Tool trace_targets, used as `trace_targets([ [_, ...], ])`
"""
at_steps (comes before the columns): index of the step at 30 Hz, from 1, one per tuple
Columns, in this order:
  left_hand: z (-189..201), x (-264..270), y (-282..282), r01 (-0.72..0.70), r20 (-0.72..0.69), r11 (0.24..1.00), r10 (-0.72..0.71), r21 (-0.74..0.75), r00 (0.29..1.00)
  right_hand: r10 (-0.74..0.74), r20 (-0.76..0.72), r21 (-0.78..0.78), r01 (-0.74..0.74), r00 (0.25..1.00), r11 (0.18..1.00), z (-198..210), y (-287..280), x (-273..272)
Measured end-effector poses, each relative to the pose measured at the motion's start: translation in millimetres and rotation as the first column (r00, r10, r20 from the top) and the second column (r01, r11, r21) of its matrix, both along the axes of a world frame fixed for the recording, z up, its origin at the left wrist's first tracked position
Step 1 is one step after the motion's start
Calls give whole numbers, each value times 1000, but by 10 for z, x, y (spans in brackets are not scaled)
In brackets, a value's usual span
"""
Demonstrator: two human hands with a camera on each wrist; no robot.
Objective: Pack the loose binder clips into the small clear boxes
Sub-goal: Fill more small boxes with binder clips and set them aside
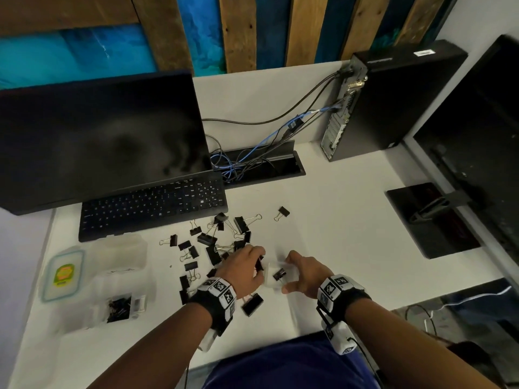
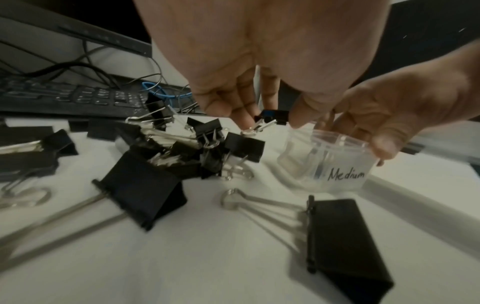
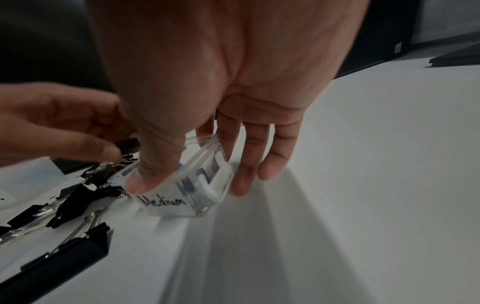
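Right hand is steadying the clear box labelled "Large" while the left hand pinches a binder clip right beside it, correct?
Not quite: the clear box reads "Medium", not "Large", as the right wrist view shows plainly. The rest stands: the right hand holds it while the left hand pinches a binder clip just beside it.

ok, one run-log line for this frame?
left hand: pinching binder clip | right hand: holding "Medium" box on desk | loose clips: many remain
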State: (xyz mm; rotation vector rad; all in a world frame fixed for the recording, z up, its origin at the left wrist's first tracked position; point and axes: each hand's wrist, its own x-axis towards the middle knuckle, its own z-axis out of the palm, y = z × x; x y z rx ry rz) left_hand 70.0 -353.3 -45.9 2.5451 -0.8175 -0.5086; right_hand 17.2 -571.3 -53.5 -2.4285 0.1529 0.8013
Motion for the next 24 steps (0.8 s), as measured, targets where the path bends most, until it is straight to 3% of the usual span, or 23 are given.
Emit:
trace_targets([
  [6, 53, -26, -303, 156, -15, 988, -156, -5, 988, 19, 18, 33, -20, 1000, 999, 25, -5, -1],
  [10, -51, -14, -269, 150, -5, 986, -150, 67, 989, 19, 25, 35, -20, 999, 999, 47, -1, -12],
  [16, -80, 37, -176, 164, -111, 983, -155, 84, 982, 19, 6, 17, -19, 1000, 1000, 47, 1, -8],
  [21, -108, 15, -151, 133, -120, 991, -128, 29, 984, 50, 41, 45, -52, 998, 998, 63, 19, -49],
  [24, -114, -8, -146, 128, -85, 988, -122, 81, 989, 97, 96, 78, -104, 991, 991, 101, 15, -105],
])
